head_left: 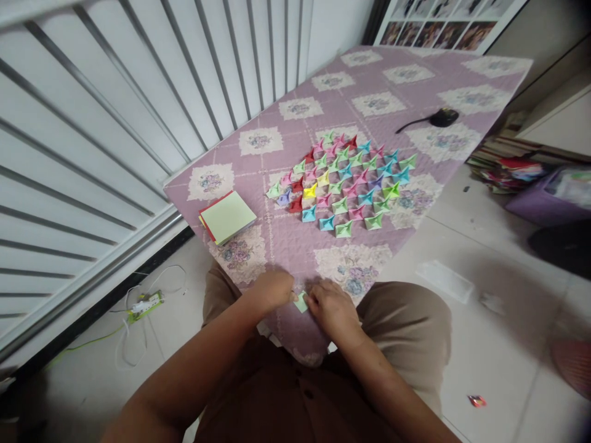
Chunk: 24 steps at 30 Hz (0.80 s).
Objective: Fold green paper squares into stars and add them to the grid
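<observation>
A small folded piece of light green paper (pixel 301 302) lies at the near corner of the table, between my two hands. My left hand (pixel 276 289) is closed at its left edge, with the fingertips on the paper. At its right edge my right hand (pixel 329 304) has bent fingers pressed together on the paper. Beyond them, several folded paper pieces (pixel 341 205) in green, pink, blue, red and yellow stand in rows. To the left lies a stack of square paper (pixel 229 216) with a light green sheet on top and a red one showing beneath.
The table (pixel 295 237) has a purple patterned cloth and narrows toward my lap. A black object with a thin tail (pixel 443 117) lies at the far right. White slatted panelling (pixel 138 92) runs along the left. A power strip (pixel 146 306) is on the floor.
</observation>
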Tool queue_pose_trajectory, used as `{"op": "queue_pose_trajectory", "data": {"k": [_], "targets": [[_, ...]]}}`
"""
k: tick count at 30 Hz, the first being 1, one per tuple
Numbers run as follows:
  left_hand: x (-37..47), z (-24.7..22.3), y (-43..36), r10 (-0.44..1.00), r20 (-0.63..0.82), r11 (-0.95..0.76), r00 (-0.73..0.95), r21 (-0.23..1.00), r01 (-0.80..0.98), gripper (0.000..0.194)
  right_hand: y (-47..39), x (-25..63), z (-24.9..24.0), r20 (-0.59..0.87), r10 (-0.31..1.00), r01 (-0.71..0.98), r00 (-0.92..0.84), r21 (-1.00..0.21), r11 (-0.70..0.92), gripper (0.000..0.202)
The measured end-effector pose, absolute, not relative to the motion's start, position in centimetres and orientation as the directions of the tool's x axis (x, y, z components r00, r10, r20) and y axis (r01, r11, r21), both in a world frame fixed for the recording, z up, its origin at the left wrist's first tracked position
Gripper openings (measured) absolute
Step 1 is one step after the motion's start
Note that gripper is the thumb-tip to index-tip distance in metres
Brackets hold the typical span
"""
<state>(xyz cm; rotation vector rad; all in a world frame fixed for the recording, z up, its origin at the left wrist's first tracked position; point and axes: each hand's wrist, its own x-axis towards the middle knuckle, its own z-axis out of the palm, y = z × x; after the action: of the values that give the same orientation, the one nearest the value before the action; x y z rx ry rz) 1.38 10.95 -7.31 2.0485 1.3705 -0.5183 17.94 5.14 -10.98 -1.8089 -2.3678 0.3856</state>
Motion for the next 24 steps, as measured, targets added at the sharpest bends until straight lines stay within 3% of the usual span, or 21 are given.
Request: {"op": "queue_pose_trajectory", "data": {"k": [4,9,14,20,24], "targets": [[1.3,-7.2,11.5,0.662,-0.612,-0.336,0.433,0.274,0.901,0.030,5.3,17.8,-10.5,-0.081,0.963,0.933,-0.258,-0.279,0.226,0.019],[1.6,-7.3,11.5,0.680,-0.586,-0.373,0.441,0.241,0.896,0.047,5.3,17.7,-10.2,-0.058,0.962,0.931,-0.265,-0.274,0.240,0.016],[1.9,-7.2,11.0,0.716,-0.560,-0.373,0.416,0.197,0.907,0.042,5.0,17.7,-10.3,-0.005,0.963,0.921,-0.268,-0.295,0.255,0.017],[2.0,-7.4,10.9,0.718,-0.561,-0.367,0.413,0.199,0.909,0.040,4.5,18.5,-10.8,0.081,0.963,0.875,-0.258,-0.402,0.268,0.014],[1.8,-7.6,10.9,0.712,-0.561,-0.360,0.421,0.223,0.906,0.040,4.4,19.2,-10.8,0.065,0.965,0.863,-0.255,-0.434,0.257,0.017]]}}
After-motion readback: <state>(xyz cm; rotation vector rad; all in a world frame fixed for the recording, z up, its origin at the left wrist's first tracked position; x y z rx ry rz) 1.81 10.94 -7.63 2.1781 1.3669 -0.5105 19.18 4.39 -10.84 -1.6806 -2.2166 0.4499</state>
